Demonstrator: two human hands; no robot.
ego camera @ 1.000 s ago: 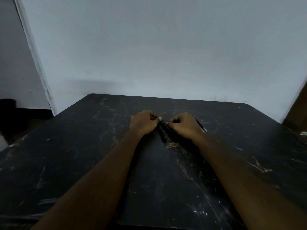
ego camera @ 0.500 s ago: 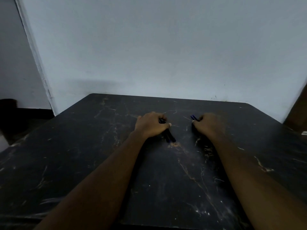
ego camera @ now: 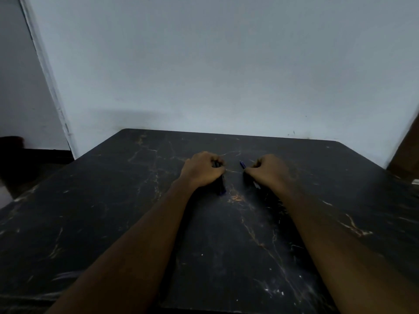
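Note:
Both of my hands rest on a black marble-patterned table (ego camera: 113,211), near its middle. My left hand (ego camera: 203,169) has its fingers curled round a bundle of dark pens (ego camera: 220,185), whose ends stick out below the fist toward me. My right hand (ego camera: 267,171) pinches a single blue pen (ego camera: 242,165), its blue tip pointing up and left past my fingers. A gap of bare table lies between the two hands. The light is dim and the pens' details are hard to make out.
A pale wall (ego camera: 226,75) stands right behind the table's far edge. A brown object (ego camera: 405,150) leans at the far right, and a small white thing (ego camera: 415,181) lies at the right edge. A dark floor area (ego camera: 20,164) is at left.
My hands were together over the pens; they have drawn apart. The right hand moved right holding one blue pen, while the left hand kept the bundle in place.

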